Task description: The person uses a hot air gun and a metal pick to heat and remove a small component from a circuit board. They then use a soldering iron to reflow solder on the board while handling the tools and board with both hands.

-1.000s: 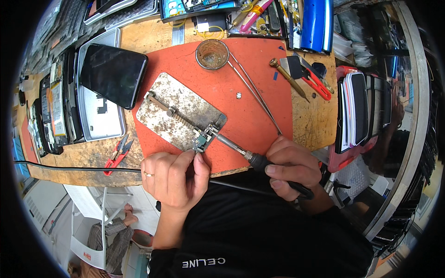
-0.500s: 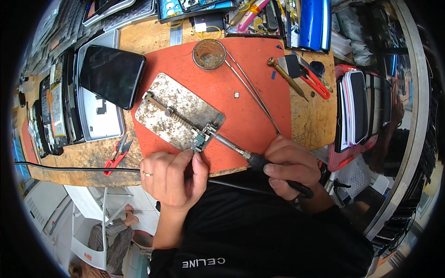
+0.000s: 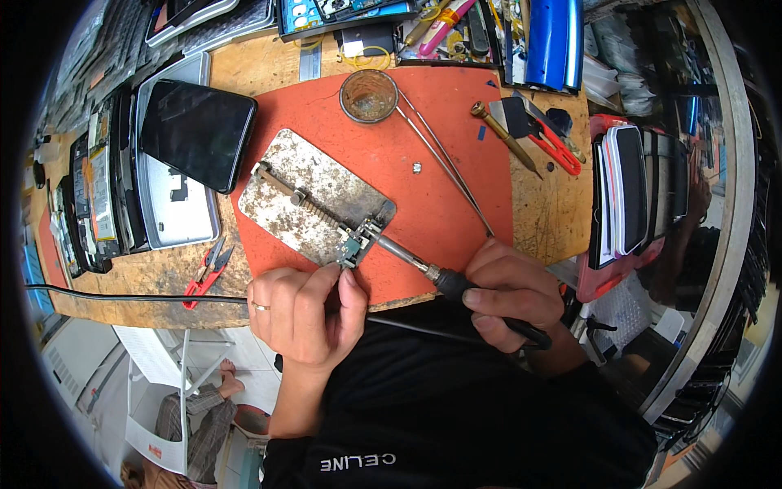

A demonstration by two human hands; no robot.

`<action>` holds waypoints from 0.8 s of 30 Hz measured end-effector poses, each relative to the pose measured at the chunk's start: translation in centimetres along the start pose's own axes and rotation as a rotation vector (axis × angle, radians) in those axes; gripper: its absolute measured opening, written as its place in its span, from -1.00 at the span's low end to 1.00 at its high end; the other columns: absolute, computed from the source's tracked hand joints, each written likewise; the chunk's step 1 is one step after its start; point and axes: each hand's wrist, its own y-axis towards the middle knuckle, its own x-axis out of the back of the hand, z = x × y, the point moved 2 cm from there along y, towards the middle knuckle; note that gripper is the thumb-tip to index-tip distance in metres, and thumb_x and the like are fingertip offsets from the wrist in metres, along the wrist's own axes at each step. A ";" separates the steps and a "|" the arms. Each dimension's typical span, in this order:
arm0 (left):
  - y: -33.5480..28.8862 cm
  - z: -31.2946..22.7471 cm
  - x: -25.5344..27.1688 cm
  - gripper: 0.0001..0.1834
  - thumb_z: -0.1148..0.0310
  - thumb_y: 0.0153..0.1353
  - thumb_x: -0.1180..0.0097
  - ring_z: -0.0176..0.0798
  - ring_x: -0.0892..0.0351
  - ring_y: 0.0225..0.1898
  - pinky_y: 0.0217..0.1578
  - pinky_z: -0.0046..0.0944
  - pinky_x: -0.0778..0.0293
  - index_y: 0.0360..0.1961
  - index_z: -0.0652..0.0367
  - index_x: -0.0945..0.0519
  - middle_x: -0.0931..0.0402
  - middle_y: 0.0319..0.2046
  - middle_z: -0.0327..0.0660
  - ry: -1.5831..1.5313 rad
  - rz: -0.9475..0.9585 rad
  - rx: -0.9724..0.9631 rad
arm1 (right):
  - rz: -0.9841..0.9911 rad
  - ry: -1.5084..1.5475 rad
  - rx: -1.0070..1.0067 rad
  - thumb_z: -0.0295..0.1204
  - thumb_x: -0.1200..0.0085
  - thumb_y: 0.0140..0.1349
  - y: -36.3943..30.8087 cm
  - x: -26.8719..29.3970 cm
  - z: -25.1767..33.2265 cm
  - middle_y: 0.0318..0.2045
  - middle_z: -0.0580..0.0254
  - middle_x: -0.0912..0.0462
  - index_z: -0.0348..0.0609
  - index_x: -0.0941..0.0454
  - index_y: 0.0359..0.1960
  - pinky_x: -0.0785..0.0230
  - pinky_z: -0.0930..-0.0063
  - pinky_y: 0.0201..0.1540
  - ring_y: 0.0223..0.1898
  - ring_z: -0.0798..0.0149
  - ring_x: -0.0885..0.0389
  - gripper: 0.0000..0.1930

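My right hand (image 3: pixel 515 295) grips a soldering iron (image 3: pixel 456 285) by its black handle. Its metal shaft slants up and left, and the tip meets the upper edge of a small green circuit board (image 3: pixel 352 248). A worn metal holder plate (image 3: pixel 305 187) with a sliding clamp bar lies on the orange mat, the board at its lower right end. At the board's lower end my left hand (image 3: pixel 308 314), with a ring on one finger, pinches the edge between thumb and forefinger. Metal tweezers (image 3: pixel 446 167) run from a small round cup (image 3: pixel 368 96) to beside my right knuckles.
A black phone (image 3: pixel 199 130) rests on a grey tray at left. Red-handled snips (image 3: pixel 208 273) lie near the front edge. A brass-coloured pen-shaped tool (image 3: pixel 507 140) and red-handled cutters (image 3: pixel 555 151) are at right. A black cable (image 3: pixel 138 297) crosses the left side.
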 end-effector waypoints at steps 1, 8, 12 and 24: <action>0.0 0.0 0.0 -0.78 0.47 0.10 -0.49 -0.12 -0.55 -0.42 -0.33 -0.13 -0.39 -0.22 0.14 -0.73 -0.56 -0.42 -0.24 -0.001 0.003 0.005 | 0.000 -0.001 -0.002 -0.63 -0.34 0.22 0.0 0.0 0.0 -0.36 0.04 -0.63 -0.38 -0.74 -0.03 -0.48 0.28 -0.37 -0.39 0.13 -0.64 -0.73; 0.0 0.0 -0.1 -0.78 0.48 0.09 -0.49 -0.12 -0.55 -0.42 -0.33 -0.12 -0.40 -0.22 0.16 -0.73 -0.56 -0.43 -0.24 -0.004 -0.007 -0.001 | 0.012 0.003 -0.006 -0.63 -0.32 0.24 0.0 0.1 0.0 -0.36 0.04 -0.64 -0.38 -0.74 -0.03 -0.48 0.28 -0.36 -0.39 0.13 -0.64 -0.74; 0.0 -0.1 0.0 -0.79 0.48 0.10 -0.49 -0.12 -0.55 -0.43 -0.34 -0.13 -0.40 -0.23 0.16 -0.73 -0.56 -0.43 -0.23 -0.003 -0.004 0.005 | 0.013 -0.010 0.007 -0.59 -0.31 0.28 -0.1 0.0 0.0 -0.35 0.04 -0.63 -0.38 -0.72 -0.01 -0.46 0.25 -0.37 -0.38 0.13 -0.63 -0.75; 0.0 0.0 -0.1 -0.79 0.48 0.10 -0.48 -0.12 -0.54 -0.43 -0.35 -0.13 -0.38 -0.23 0.17 -0.73 -0.57 -0.42 -0.22 -0.001 -0.009 -0.006 | 0.048 -0.007 0.004 -0.51 -0.27 0.38 -0.2 0.0 0.0 -0.30 0.02 -0.64 -0.35 -0.68 0.06 -0.43 0.21 -0.36 -0.36 0.12 -0.62 -0.73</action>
